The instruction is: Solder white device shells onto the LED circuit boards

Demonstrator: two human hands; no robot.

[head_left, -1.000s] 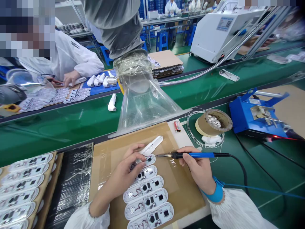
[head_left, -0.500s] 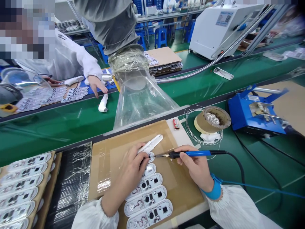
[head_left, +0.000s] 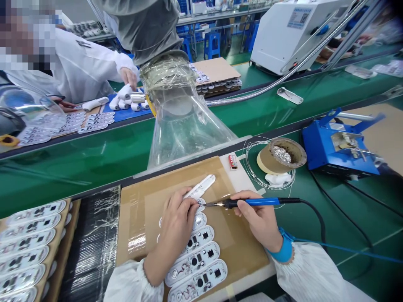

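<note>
My right hand [head_left: 256, 216] grips a soldering iron [head_left: 261, 202] with a blue and black handle. Its metal tip meets the end of a small white board [head_left: 200, 204] beside my left fingertips. My left hand [head_left: 179, 218] is closed, thumb and fingers pinched at that board; what exactly they hold is hidden. Touching the left fingers is a long white plastic casing [head_left: 203, 187], lying slanted. Below, several oval white circuit boards [head_left: 197, 285] with black chips and thin wires lie in a column on the brown cardboard [head_left: 245, 251].
A wire coil [head_left: 252, 167] circles a pot [head_left: 281, 156] of metallic wool, near a blue iron stand [head_left: 340, 147]. A clear fume hood [head_left: 185, 130] hangs ahead. Stacked boards [head_left: 28, 247] lie left. Across the green belt [head_left: 103, 155], a co-worker's hand [head_left: 128, 77] touches white casings.
My hands and the iron stay nearly in place. The co-worker's hand has drawn back from the belt, and the white part there is gone from that spot. A casing on the belt shifted slightly left.
</note>
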